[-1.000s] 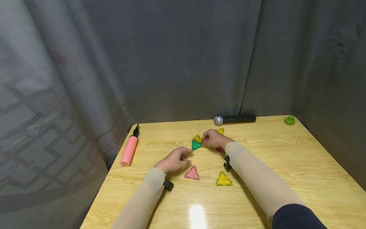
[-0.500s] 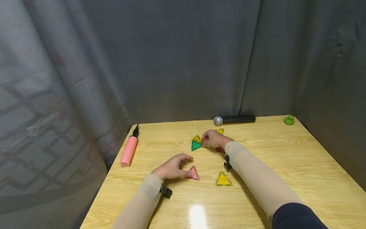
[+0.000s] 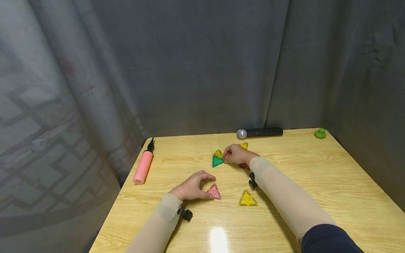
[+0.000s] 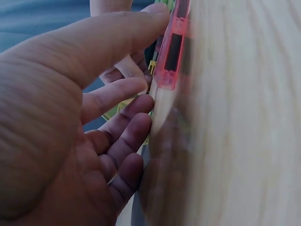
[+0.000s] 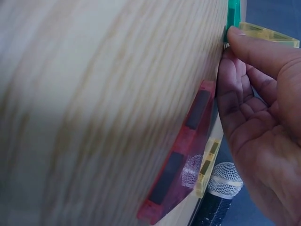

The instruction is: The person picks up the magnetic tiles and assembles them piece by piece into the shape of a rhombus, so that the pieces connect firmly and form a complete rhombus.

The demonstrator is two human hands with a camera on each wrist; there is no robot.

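My left hand point(image 3: 193, 186) has its thumb at the edge of a pink triangular magnetic tile point(image 3: 214, 192) lying on the table, the other fingers spread apart from it. In the left wrist view the thumb point(image 4: 155, 16) overlaps the tile's pink rim point(image 4: 171, 56). Farther forward, my right hand point(image 3: 236, 154) pinches the corner of a green triangular magnetic tile point(image 3: 217, 161). A yellow tile point(image 3: 218, 153) adjoins the green one and, in the right wrist view, projects up at an angle to it. Under the right palm lies a red tile point(image 5: 178, 150), mostly hidden from the head view.
One yellow tile point(image 3: 248, 199) lies nearer me, and another yellow tile point(image 3: 244, 145) is behind the right hand. A black microphone point(image 3: 260, 132) lies along the back edge. A pink hand pump point(image 3: 143, 166) is at the left, a small green figure point(image 3: 320, 133) at the back right corner.
My left hand has drawn back from near the green tile toward me, its thumb coming to the pink tile. The right hand has stayed in place at the green tile.
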